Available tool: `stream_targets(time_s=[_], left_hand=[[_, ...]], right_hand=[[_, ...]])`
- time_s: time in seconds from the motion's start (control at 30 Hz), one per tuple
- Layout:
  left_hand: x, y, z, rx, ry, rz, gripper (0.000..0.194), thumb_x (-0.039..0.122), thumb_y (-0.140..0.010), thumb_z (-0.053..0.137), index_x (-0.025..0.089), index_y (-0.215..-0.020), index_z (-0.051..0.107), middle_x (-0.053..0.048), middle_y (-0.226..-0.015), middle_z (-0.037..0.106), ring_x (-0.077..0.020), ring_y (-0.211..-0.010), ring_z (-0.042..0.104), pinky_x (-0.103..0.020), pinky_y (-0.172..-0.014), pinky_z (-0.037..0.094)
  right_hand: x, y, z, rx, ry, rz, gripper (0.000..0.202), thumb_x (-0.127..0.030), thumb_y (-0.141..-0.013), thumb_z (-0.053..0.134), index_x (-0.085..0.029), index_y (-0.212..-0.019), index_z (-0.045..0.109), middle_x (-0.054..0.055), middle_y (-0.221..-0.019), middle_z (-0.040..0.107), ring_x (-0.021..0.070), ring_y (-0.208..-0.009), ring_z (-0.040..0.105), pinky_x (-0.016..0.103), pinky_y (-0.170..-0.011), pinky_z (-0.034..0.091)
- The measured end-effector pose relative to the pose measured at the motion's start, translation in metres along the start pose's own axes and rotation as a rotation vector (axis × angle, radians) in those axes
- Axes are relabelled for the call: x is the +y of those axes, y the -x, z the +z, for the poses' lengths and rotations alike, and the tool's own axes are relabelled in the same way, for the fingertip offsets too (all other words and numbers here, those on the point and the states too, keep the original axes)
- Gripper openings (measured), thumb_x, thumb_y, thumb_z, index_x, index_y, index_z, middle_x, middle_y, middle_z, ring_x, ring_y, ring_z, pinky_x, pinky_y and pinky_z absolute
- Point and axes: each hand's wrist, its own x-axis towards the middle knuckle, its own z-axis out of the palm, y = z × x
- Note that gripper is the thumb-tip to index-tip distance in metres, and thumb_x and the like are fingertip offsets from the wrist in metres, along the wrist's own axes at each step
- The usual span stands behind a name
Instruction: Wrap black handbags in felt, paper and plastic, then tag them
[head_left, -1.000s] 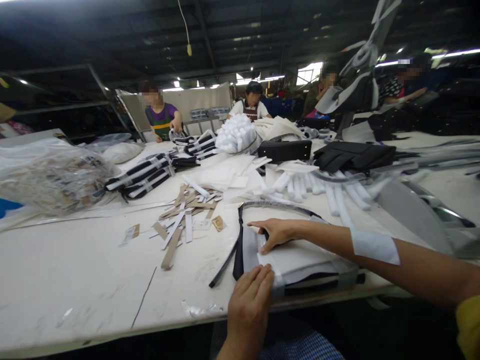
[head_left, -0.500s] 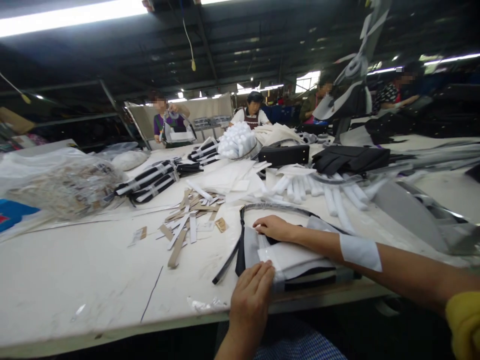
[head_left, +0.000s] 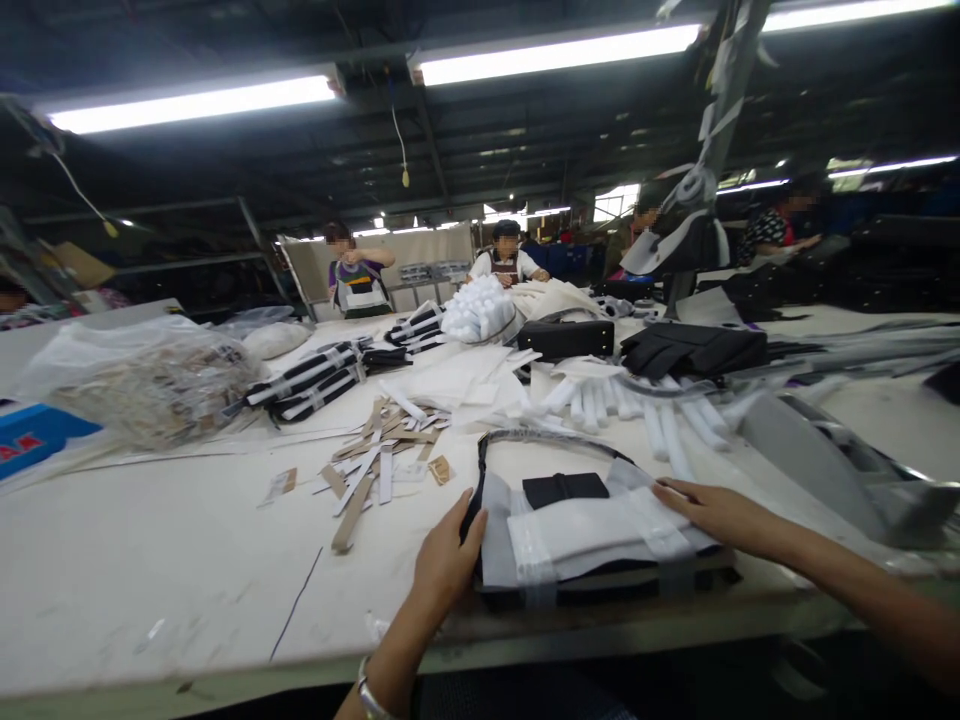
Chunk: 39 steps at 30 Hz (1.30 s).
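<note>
On the bag (head_left: 566, 488), spread wider — left hand (head_left: 444, 553) half-curled round one side, right hand (head_left: 720, 514) resting open.

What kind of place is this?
Probably a workshop or factory where bags are made: there are black bag pieces, a heap of loose strips on the long table, and several people working around it.
</note>
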Motion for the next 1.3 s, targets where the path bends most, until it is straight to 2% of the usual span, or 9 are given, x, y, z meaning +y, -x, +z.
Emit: stream_targets(time_s=[0.1,0.23,0.43,0.57,0.7,0.83,0.9,1.03,1.3], left_hand=[[-0.008,-0.009,0.012,-0.015,0.082,-0.037,0.058,0.043,-0.083,0.066,0.013,-0.132,0.060,-0.018,-0.132,0.063,-0.0367,-0.128,0.055,-0.055,-0.111,0.039],[0.002,-0.002,0.009,0.080,0.294,0.048,0.076,0.043,-0.083,0.069,0.022,-0.149,0.039,-0.011,-0.148,0.050,-0.0284,-0.138,0.046,-0.042,-0.114,0.039],[0.062,0.014,-0.017,0.257,0.297,0.324,0.078,0.046,-0.087,0.066,0.029,-0.153,0.029,-0.009,-0.154,0.043,-0.0292,-0.140,0.043,-0.044,-0.115,0.037],[0.096,0.025,-0.019,0.220,0.180,0.452,0.064,0.041,-0.088,0.065,0.027,-0.146,0.042,-0.010,-0.144,0.054,-0.0284,-0.135,0.048,-0.044,-0.113,0.038],[0.115,0.027,-0.021,0.108,0.341,0.433,0.045,0.045,-0.092,0.060,0.022,-0.130,0.056,-0.010,-0.120,0.068,-0.0247,-0.109,0.066,-0.039,-0.096,0.051],[0.137,0.025,-0.032,0.050,0.385,0.450,0.040,0.052,-0.097,0.045,0.018,-0.101,0.067,-0.006,-0.092,0.070,-0.0198,-0.087,0.066,-0.031,-0.079,0.052],[0.149,0.025,-0.037,0.025,0.389,0.427,0.043,0.054,-0.097,0.044,0.018,-0.086,0.066,-0.002,-0.077,0.065,-0.0163,-0.074,0.061,-0.027,-0.069,0.049],[0.163,0.024,-0.042,-0.047,0.360,0.375,0.043,0.055,-0.093,0.052,0.018,-0.073,0.059,0.001,-0.064,0.056,-0.0130,-0.062,0.052,-0.023,-0.061,0.042],[0.149,0.017,-0.046,0.006,0.163,0.416,0.036,0.051,-0.089,0.060,0.019,-0.074,0.062,0.003,-0.062,0.055,-0.0117,-0.059,0.048,-0.023,-0.056,0.036]], right_hand=[[0.000,0.007,0.017,0.053,-0.218,0.042,0.065,-0.068,-0.077,0.054,-0.019,-0.116,0.073,0.011,-0.125,0.068,0.0385,-0.123,0.059,0.049,-0.109,0.043],[-0.015,0.011,0.016,0.189,-0.475,-0.023,0.074,-0.067,-0.076,0.060,-0.019,-0.133,0.062,0.010,-0.134,0.062,0.0358,-0.128,0.055,0.044,-0.109,0.044],[-0.062,0.003,-0.008,0.396,-0.527,-0.210,0.082,-0.058,-0.079,0.060,-0.023,-0.151,0.039,0.011,-0.138,0.059,0.0359,-0.120,0.061,0.050,-0.103,0.048],[-0.107,0.040,-0.006,0.699,-0.494,-0.354,0.051,-0.055,-0.084,0.059,-0.028,-0.129,0.059,0.007,-0.129,0.064,0.0310,-0.108,0.066,0.044,-0.095,0.053],[-0.151,0.084,0.000,0.238,-0.657,-0.547,0.038,-0.056,-0.091,0.057,-0.023,-0.103,0.072,0.007,-0.099,0.073,0.0235,-0.089,0.069,0.035,-0.084,0.057],[-0.192,0.093,-0.003,-0.149,-1.002,-0.587,0.054,-0.058,-0.092,0.057,-0.022,-0.132,0.061,0.011,-0.127,0.066,0.0262,-0.117,0.062,0.045,-0.105,0.047],[-0.211,0.091,-0.007,-0.245,-1.220,-0.586,0.051,-0.059,-0.093,0.056,-0.021,-0.125,0.065,0.011,-0.130,0.064,0.0261,-0.123,0.058,0.047,-0.110,0.042],[-0.241,0.093,-0.018,-0.308,-1.506,-0.590,0.038,-0.053,-0.092,0.061,-0.018,-0.089,0.073,0.008,-0.112,0.073,0.0243,-0.118,0.062,0.044,-0.115,0.038],[-0.244,0.100,-0.037,-0.176,-1.744,-0.418,0.022,-0.036,-0.084,0.074,-0.017,-0.096,0.073,0.007,-0.103,0.075,0.0245,-0.111,0.067,0.043,-0.114,0.042]])
